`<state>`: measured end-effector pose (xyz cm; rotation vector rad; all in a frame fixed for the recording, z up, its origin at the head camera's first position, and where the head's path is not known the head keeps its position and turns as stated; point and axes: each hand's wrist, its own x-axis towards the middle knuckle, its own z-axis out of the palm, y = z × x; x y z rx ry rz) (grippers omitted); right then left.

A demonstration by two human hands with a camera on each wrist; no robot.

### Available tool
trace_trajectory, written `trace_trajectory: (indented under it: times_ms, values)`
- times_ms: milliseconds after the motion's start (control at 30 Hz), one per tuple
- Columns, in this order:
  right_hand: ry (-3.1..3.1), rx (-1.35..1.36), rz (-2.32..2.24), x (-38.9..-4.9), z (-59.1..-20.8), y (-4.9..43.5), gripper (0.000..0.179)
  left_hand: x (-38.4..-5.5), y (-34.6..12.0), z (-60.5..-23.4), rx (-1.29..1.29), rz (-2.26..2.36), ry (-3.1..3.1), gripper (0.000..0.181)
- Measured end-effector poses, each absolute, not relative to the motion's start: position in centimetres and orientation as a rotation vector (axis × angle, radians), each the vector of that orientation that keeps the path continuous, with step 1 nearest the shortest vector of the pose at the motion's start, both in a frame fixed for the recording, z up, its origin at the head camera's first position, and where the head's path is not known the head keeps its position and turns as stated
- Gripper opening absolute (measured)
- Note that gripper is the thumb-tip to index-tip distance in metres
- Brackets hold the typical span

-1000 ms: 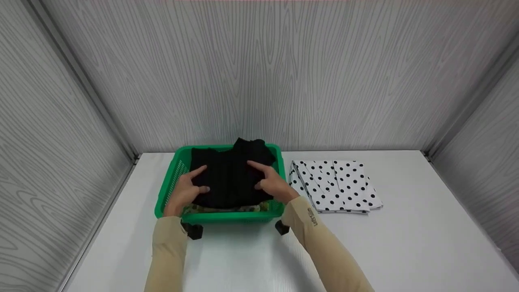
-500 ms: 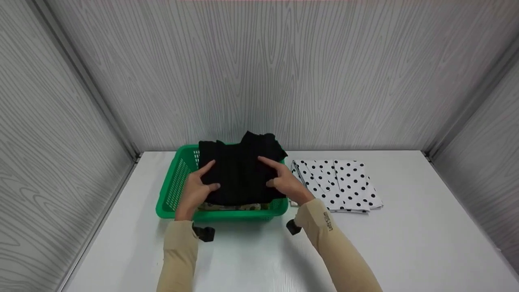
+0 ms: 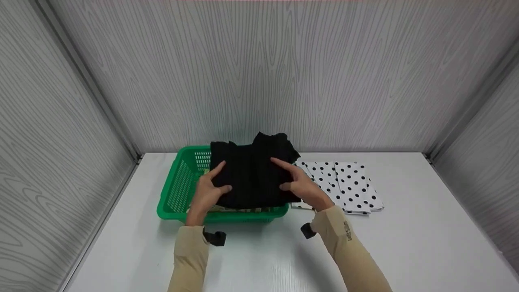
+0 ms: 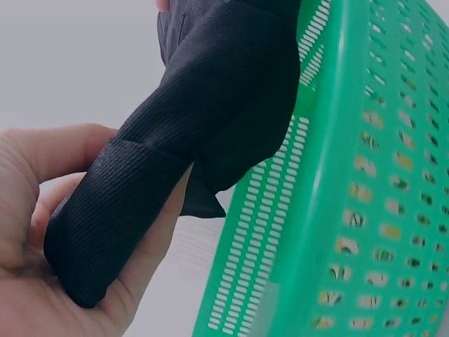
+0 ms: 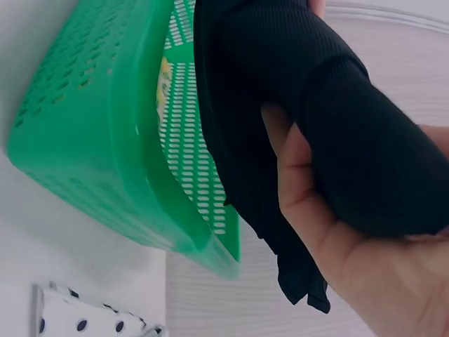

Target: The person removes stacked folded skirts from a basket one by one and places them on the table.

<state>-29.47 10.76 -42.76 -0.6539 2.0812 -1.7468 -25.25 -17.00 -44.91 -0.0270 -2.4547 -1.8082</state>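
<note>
A folded black garment (image 3: 251,174) with ribbed-looking fabric is held up over the green basket (image 3: 168,190), its right side reaching past the basket's rim. My left hand (image 3: 207,192) grips its left edge, thumb and index finger on top. In the left wrist view the folded black cloth (image 4: 119,203) lies between thumb and fingers. My right hand (image 3: 302,184) grips the opposite edge; the right wrist view shows fingers (image 5: 302,189) curled under the fabric. Patterned cloth (image 3: 239,209) in the basket shows below the garment and is mostly hidden.
White cloth with black dots (image 3: 352,186) lies folded on the white table (image 3: 413,227), right of the basket and partly behind my right hand. Grey wood-patterned panels (image 3: 259,73) stand at the back and both sides.
Both hands have lifted the black garment out of the basket and moved it to the right. More of the basket's left inside now shows, and the garment overlaps the dotted cloth's left edge.
</note>
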Motion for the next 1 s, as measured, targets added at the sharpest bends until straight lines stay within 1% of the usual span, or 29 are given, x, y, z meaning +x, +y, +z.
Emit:
trace_trajectory:
  times_ms: [400, 1000]
  values:
    - [2.079, -0.683, -1.791, -28.5, -42.4, 13.9, 0.082, -24.3, -14.2, -44.1, -0.115, -1.87, -2.362, 0.074]
    - [2.098, -0.7, -1.807, -26.6, -43.0, 18.5, 0.081, -23.3, -10.2, -44.6, -0.243, -1.944, -2.28, 0.073]
